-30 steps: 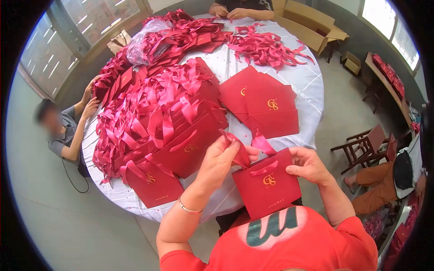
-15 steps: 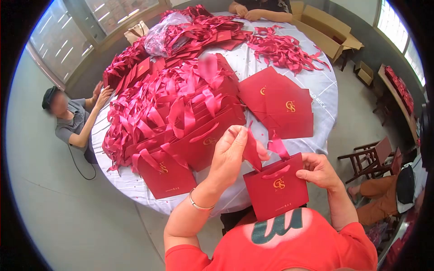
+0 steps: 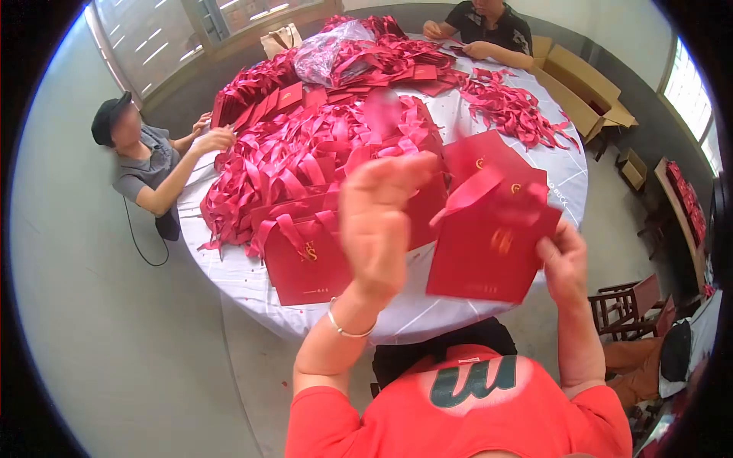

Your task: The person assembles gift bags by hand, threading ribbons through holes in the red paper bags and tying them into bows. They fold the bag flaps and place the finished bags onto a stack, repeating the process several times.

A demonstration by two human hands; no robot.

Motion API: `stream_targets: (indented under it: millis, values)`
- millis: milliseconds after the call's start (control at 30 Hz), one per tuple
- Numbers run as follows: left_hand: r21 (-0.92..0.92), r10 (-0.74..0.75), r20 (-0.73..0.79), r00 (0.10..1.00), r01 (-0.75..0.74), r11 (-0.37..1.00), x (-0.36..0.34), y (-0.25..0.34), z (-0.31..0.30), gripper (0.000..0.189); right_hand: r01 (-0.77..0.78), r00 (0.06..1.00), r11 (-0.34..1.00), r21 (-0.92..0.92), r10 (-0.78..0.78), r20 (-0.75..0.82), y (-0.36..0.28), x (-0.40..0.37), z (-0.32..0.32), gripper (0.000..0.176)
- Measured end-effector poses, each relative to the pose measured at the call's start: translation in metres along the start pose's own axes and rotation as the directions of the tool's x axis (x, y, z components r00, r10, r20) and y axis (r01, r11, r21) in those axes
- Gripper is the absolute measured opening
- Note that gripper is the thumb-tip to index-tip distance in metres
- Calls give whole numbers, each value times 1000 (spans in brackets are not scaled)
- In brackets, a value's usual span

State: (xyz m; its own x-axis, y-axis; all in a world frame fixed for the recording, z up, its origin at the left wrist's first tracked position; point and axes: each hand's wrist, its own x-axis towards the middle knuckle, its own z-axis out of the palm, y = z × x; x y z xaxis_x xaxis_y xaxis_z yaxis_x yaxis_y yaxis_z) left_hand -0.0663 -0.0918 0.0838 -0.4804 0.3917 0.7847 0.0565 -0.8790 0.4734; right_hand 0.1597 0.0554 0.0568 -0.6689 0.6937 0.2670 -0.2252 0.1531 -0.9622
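Note:
My right hand (image 3: 566, 259) grips the right edge of a red paper gift bag (image 3: 481, 263), thumb on the front. The bag is slightly blurred, raised over the near table edge, with gold lettering and a pink ribbon handle (image 3: 475, 191) standing up at its top. My left hand (image 3: 379, 217) is up to the left of the bag, fingers stretched out, with nothing visible in it. Behind that hand, another red gift bag (image 3: 305, 267) stands at the front of a dense group of bags with ribbon handles (image 3: 282, 153). More red bags (image 3: 496, 149) lie flat beyond the held one.
A white-covered round table (image 3: 561, 164) carries loose ribbons (image 3: 519, 111) and clear plastic (image 3: 332, 53). One person (image 3: 149, 160) sits at the left, another (image 3: 492, 34) at the far side. Cardboard boxes (image 3: 584, 84) and a wooden chair (image 3: 630, 305) stand on the right.
My right hand has moved the bag up and away from my body, over the table edge. My left hand has let go of the ribbon handle and risen. The view has shifted.

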Motion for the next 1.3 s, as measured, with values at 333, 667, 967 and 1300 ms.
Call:
stream_targets:
  millis: [333, 667, 967, 1300]
  values:
    - [617, 132, -294, 947, 82, 783, -38, 102, -45, 16, 360, 903, 830, -427, -194, 383, 42, 79, 96, 27]
    - [864, -514, 270, 814, 30, 502, -64, 76, -50, 21, 140, 981, 899, -414, -70, 180, 34, 60, 85, 40]
    - [894, -755, 430, 495, -117, 432, -33, 58, -9, 17, 307, 918, 259, -916, -333, 214, 39, 70, 0, 63]
    - [862, -497, 490, 716, -312, 400, 1, -36, 61, 36, 556, 810, 349, -754, -431, 398, 33, 40, -27, 40]
